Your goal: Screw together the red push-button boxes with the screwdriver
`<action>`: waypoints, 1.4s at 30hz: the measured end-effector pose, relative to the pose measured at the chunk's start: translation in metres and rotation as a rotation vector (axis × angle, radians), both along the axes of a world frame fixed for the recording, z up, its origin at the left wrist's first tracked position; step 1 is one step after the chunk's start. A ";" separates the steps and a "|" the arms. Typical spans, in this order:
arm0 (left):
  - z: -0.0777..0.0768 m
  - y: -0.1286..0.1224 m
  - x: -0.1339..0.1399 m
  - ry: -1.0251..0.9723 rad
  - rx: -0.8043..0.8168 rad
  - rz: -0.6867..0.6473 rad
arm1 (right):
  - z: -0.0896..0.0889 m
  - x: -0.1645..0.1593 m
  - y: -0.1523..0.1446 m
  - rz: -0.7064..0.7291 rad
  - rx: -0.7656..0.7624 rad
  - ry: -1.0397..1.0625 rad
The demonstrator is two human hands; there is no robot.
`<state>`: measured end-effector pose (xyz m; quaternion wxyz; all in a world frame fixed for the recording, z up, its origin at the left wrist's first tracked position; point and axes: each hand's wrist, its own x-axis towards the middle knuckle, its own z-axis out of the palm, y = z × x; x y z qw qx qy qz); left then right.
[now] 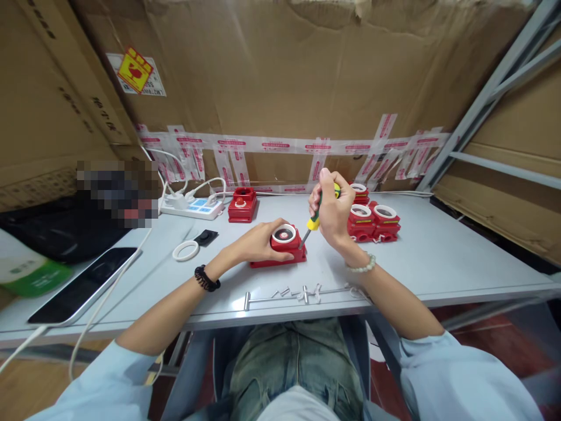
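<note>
My left hand (263, 241) is wrapped around a red housing (289, 251) with a white ring (284, 233) on top, pressing it against the table. A screwdriver (316, 217) with a green and yellow handle is gripped in my right hand (333, 204), thumb up. Its shaft slants down to the right end of the housing; whether the tip sits on a screw is too small to tell. Nearer the table's front edge lie metal rods (272, 300) with several screws (286, 290) and small pale clips (316, 292).
Several similar red units (372, 225) stand right, behind my right hand. Another red unit (242, 206) sits at the back beside a white power strip (193, 206). A loose white ring (186, 251), a black square part (207, 237) and a phone (85, 286) with cables lie left.
</note>
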<state>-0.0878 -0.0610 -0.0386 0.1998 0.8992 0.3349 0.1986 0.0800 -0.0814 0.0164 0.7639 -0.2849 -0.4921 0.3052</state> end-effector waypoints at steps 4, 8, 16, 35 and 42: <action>0.000 0.000 0.000 -0.003 -0.005 -0.008 | -0.004 -0.001 0.002 -0.137 0.056 -0.124; 0.001 -0.001 0.001 0.001 0.009 0.003 | -0.004 0.001 -0.003 -0.276 0.128 -0.383; 0.001 -0.002 0.003 0.012 0.021 0.028 | 0.013 0.008 -0.018 -0.695 -0.078 -1.061; 0.009 -0.013 0.029 -0.176 0.143 -0.117 | 0.013 0.021 -0.007 0.193 0.125 -0.802; 0.003 -0.010 0.038 -0.315 -0.037 -0.097 | 0.009 0.019 -0.013 0.022 0.131 -0.770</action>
